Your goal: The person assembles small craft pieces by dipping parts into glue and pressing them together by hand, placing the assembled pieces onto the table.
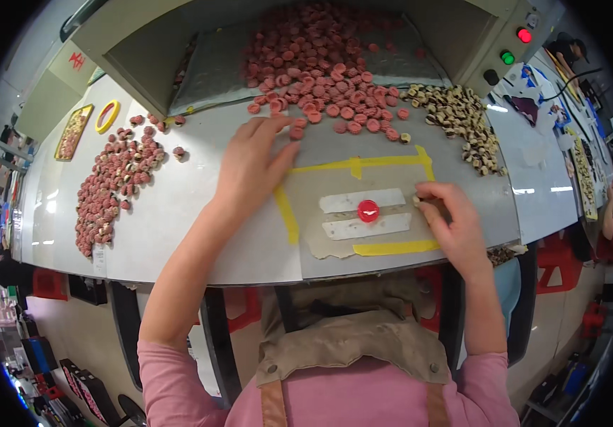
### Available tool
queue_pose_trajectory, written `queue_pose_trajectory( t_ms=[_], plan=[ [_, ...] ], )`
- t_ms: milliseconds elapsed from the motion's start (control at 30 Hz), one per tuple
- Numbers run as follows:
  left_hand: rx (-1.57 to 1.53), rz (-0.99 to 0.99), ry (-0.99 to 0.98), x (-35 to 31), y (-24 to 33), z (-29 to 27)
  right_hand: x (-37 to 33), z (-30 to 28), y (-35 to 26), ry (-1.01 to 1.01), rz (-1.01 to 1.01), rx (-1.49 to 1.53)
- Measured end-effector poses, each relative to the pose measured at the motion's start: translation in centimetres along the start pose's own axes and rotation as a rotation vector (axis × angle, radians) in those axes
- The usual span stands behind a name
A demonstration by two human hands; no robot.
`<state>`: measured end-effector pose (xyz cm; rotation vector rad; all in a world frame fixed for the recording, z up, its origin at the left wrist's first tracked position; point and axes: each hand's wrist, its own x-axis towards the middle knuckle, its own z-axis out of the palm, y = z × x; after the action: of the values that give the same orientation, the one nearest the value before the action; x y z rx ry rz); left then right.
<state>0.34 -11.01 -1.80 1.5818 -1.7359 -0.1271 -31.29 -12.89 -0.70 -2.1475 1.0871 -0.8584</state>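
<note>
My left hand (253, 164) reaches to the near edge of a heap of small round pink cups (353, 99). Its fingers are spread, and a pink cup (296, 133) lies close to the thumb and index finger. Pinched between the thumb and index finger of my right hand (452, 224) is a small cream-coloured piece (417, 202), mostly covered by the fingertips. Between my hands, a red round holder (368, 211) with something white inside sits on a grey pad (313, 231), between two white strips (363, 200).
Yellow tape (289, 213) frames the pad. Cream-and-dark pieces (456, 117) are heaped at the right, pink-and-dark pieces (114, 178) at the left. A yellow tape roll (107, 116) and a yellow-rimmed tray (74, 133) lie far left. A grey machine housing (135, 64) overhangs the pink heap.
</note>
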Motion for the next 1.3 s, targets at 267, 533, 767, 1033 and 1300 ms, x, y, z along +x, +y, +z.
queue_pose_trajectory(
  t_ms=[267, 533, 767, 1033, 1300],
  plan=[
    [-0.137, -0.072, -0.061, -0.5, 1.3, 0.7, 0.4, -0.2, 1.0, 0.018, -0.178, -0.185],
    [-0.924, -0.619, -0.135, -6.6, 6.9, -1.7, 1.6, -1.6, -0.2, -0.155, -0.121, -0.241],
    [-1.214, -0.749, -0.19, -8.4, 9.3, -0.2, 1.0, -1.2, -1.1, -0.198, -0.187, -0.362],
    [-1.558, -0.805, -0.126, -8.5, 9.1, 0.7, 0.8, -0.9, -1.4, -0.203, -0.072, -0.305],
    [-1.587, -0.796, -0.15, -9.3, 8.6, 0.9, 1.5, -0.1, -2.7, -0.249, -0.109, -0.281]
  ],
)
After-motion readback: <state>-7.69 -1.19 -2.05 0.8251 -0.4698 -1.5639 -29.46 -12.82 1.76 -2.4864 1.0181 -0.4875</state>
